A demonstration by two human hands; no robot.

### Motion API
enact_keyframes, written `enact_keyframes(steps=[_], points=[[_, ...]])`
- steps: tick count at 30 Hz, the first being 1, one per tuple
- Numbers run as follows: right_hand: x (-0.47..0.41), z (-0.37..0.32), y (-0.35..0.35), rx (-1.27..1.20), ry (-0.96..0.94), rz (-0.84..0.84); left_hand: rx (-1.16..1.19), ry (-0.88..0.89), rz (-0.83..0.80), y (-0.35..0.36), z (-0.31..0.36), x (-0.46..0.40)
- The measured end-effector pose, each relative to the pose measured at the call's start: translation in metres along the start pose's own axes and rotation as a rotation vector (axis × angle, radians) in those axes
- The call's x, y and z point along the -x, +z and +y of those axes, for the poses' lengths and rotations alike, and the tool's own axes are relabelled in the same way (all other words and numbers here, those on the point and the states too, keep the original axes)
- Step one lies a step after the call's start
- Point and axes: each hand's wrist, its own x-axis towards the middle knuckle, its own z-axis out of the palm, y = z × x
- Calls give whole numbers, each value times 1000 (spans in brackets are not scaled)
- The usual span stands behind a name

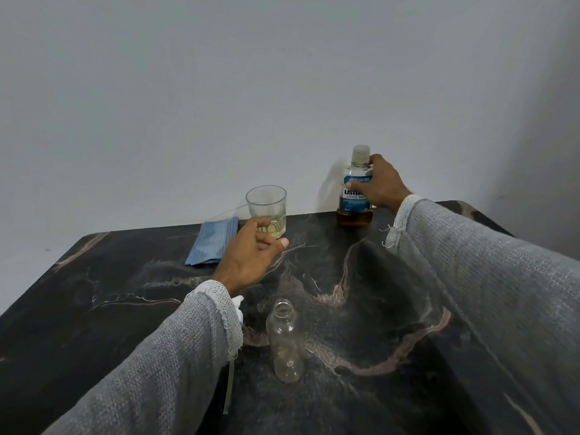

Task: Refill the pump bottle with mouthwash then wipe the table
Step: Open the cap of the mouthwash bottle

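Reaching forward with both arms in grey knit sleeves, you have your 2 hands at the far part of a dark marbled tabletop (392, 309) that meets a plain pale wall. Your right hand (381, 183) grips a mouthwash bottle (356, 189) from its right side, fingers wrapped around the blue and white label. The bottle stands upright near the far edge, its cap on, with a low band of amber liquid showing at the bottom.

Your left hand (251, 255) holds the lower part of a clear drinking glass (266, 211), fingers curled around its left side and thumb near its base. The glass is upright, with a shallow layer of pale yellowish liquid in it. Whether it rests on the tabletop or is just lifted, I cannot tell.

Just left of the glass, a folded blue cloth (213, 243) lies flat near the far edge.

Closer to you, between your 2 forearms, the pump bottle (285, 340) stands upright and apart from both hands. It is clear plastic, its neck is open with no pump fitted, and it looks nearly empty. A small white object (237, 301) peeks out beside your left cuff, mostly hidden by the sleeve.
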Motion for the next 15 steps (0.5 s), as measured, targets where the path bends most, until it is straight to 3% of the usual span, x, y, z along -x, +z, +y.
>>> enact_keyframes(steps=[7,15], points=[[24,-5,-9,-63,-62,30,58,-47,21,-14,1,12],[110,-29,-51,-140,-148,-36,116,-65,145,-26,17,78]])
